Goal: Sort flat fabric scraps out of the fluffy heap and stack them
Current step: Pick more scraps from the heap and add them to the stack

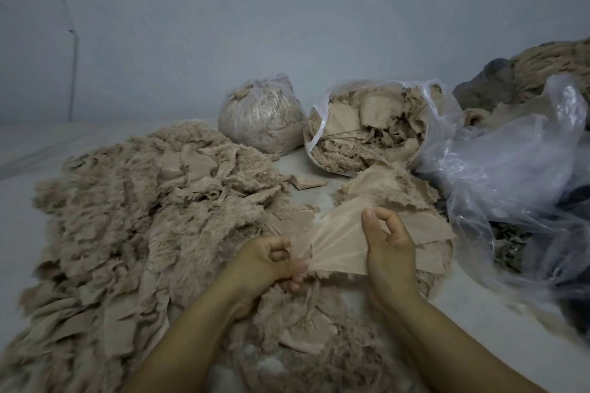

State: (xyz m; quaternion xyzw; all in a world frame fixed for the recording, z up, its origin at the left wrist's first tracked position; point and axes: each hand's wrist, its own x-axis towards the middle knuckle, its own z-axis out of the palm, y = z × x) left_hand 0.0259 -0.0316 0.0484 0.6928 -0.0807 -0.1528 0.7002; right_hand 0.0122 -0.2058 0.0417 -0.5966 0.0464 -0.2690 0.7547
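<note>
While a large heap of fluffy beige fur-like fabric point(127, 217) still spreads over the pale floor point(19, 201), only a small stack of flat beige scraps point(424, 233) lies to its right, so the sorting looks barely begun. Above the near edge of the heap, the left hand point(271, 262) and right hand point(389, 252) each pinch one end of a thin, ribbed, peach-beige flat scrap point(335, 242), stretching it taut between them. It looks smooth, slightly translucent and frayed along one edge. Behind stand a tied clear plastic bag of fluff point(260, 115) and an open clear bag of scraps point(373, 128).
</note>
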